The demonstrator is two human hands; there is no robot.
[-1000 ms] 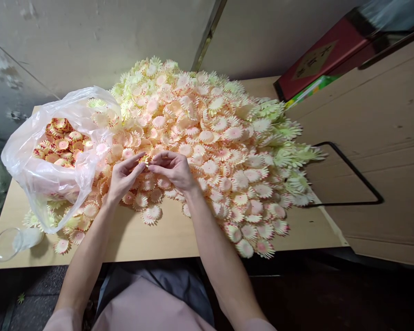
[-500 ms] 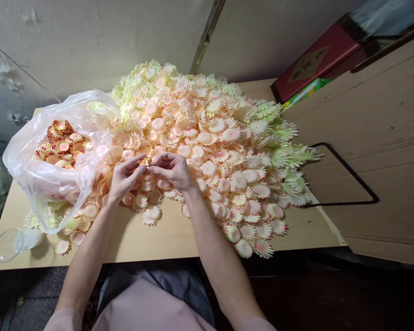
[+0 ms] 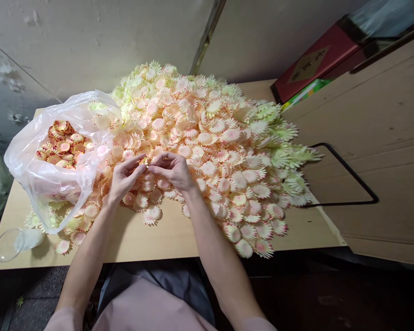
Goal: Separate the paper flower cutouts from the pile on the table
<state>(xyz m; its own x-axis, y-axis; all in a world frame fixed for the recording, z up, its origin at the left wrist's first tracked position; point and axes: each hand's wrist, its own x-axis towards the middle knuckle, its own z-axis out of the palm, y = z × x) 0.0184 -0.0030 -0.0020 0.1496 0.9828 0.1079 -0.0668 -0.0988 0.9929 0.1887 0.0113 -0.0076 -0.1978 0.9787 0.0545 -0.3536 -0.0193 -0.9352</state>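
Note:
My left hand (image 3: 127, 178) and my right hand (image 3: 172, 171) meet at the near edge of a wide heap of pale artificial flower petals (image 3: 207, 138). Pinched between the fingertips of both is a small yellow-and-red petal piece (image 3: 144, 161), mostly covered by the fingers. Both hands are closed on it with thumbs and index fingers. Left of them a translucent plastic bag (image 3: 31, 151) gapes, with several darker red-and-yellow petal pieces (image 3: 64, 146) inside.
The heap spreads across a light wooden table (image 3: 158, 246). A clear glass (image 3: 10, 246) lies on its side at the near left corner. On the right lean a cardboard sheet (image 3: 382, 151) and a bent black metal rod (image 3: 360, 177). A red box (image 3: 317, 59) stands behind.
Both hands keep the same pinch at the same spot. Only a very slight shift of the view shows.

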